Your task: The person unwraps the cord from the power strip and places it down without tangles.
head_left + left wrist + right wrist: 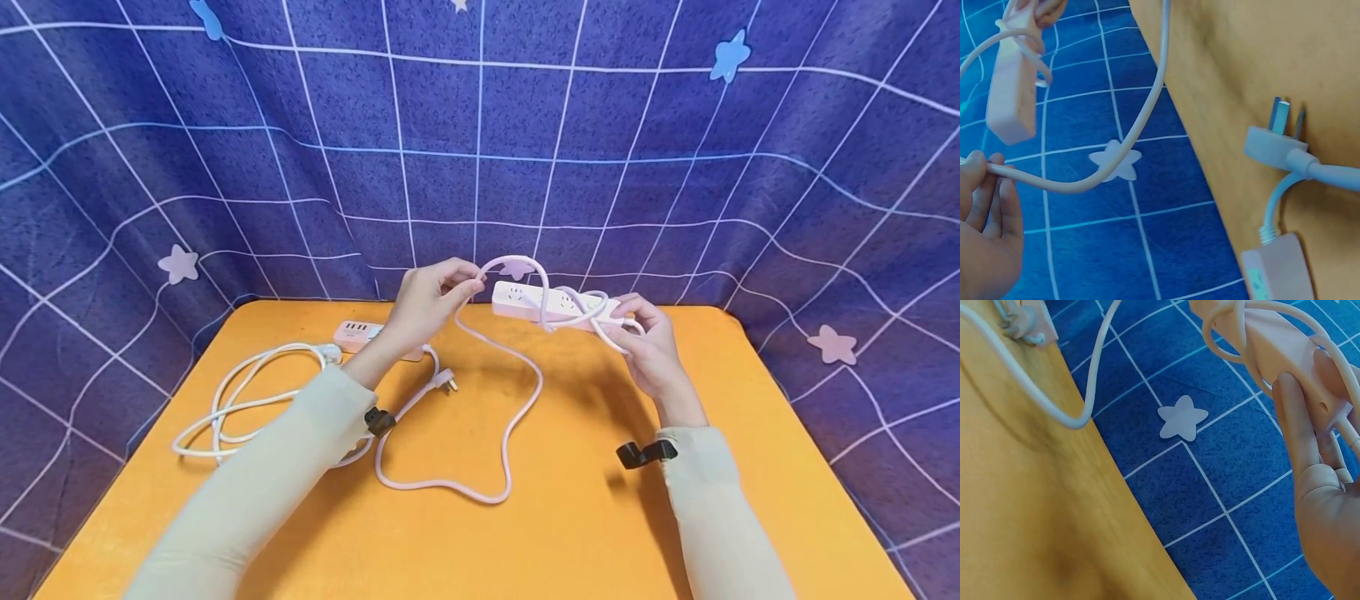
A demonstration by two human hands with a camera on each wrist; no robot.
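Observation:
Above the table my right hand [651, 350] grips the end of a white power strip [510, 302], near where its cord comes out. The cord [536, 271] loops around the strip's body. My left hand [431, 300] pinches that cord between thumb and fingers, left of the strip. From there the cord drops and winds over the table, ending near a three-pin plug [444, 380]. In the left wrist view the plug [1275, 147] lies with its metal pins showing. The right wrist view shows my fingers [1294, 419] along the strip's side [1285, 350].
A second, pinkish power strip [351, 335] lies at the back left of the orange table [600, 533], partly behind my left wrist. Beside it is a coiled white cord [217, 408]. A blue gridded curtain [450, 183] with stars hangs behind the table.

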